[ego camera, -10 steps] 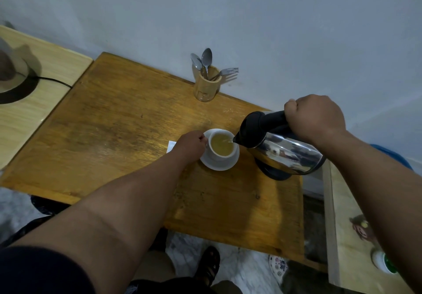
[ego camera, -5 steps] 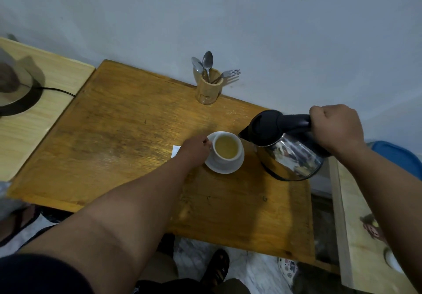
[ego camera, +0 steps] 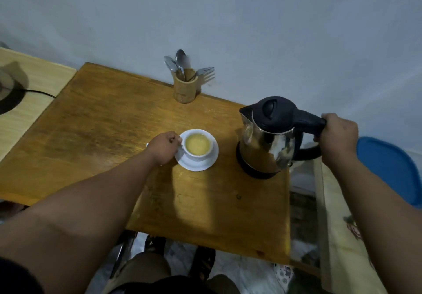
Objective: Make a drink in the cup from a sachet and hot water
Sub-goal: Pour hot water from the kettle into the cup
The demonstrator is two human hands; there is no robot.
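A white cup (ego camera: 198, 147) full of pale yellow drink stands on a white saucer (ego camera: 205, 164) in the middle of the brown wooden table (ego camera: 96, 129). My left hand (ego camera: 164, 147) grips the cup's handle on its left side. A steel kettle (ego camera: 267, 143) with a black lid stands upright on its black base at the table's right edge. My right hand (ego camera: 339, 135) is closed around the kettle's black handle. A white corner of the sachet (ego camera: 147, 144) peeks out from behind my left hand.
A bamboo holder (ego camera: 185, 85) with spoons and a fork stands at the table's back edge by the wall. A lighter table (ego camera: 34, 83) with a black cable sits to the left. A blue lid (ego camera: 388, 168) and another surface lie to the right.
The kettle was tilted and pouring into the cup; my right hand has swung it back to the right and stood it upright on its base. My left hand stays on the cup.
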